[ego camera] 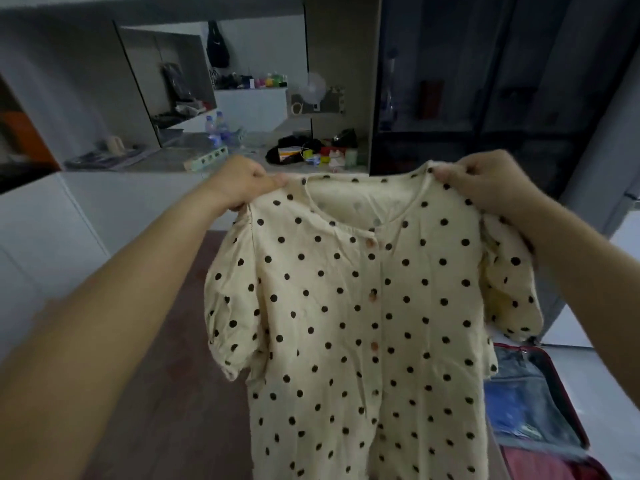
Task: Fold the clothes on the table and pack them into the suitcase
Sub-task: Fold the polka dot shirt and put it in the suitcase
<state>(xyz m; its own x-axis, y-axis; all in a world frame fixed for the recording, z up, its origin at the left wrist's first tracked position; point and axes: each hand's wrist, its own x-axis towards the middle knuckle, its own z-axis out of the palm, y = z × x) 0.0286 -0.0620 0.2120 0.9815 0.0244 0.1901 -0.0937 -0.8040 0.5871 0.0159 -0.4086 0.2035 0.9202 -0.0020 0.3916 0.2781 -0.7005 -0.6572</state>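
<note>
Cream polka-dot blouse (363,306) held up in mid-air by both shoulders, front and buttons facing the camera, hem running out of view at six o'clock. Left hand (242,183) at about eleven o'clock of the garment, fingers clenched on the shoulder seam; right hand (485,181) at about one o'clock, fingers pinching the other shoulder beside the neckline. Brown table (180,375) below and behind, from seven to nine o'clock. Open suitcase (561,393) with a red rim at four o'clock, blue and grey folded items already inside, the blouse's right sleeve hanging just above it.

Likely trouble from here: thin, slippery-looking cloth sliding out of a light pinch; puffed sleeves bunching under the body on lay-down and leaving lumps; uneven hand height skewing the fold line; hanging sleeve or hem snagging on the suitcase rim during the lowering.
</note>
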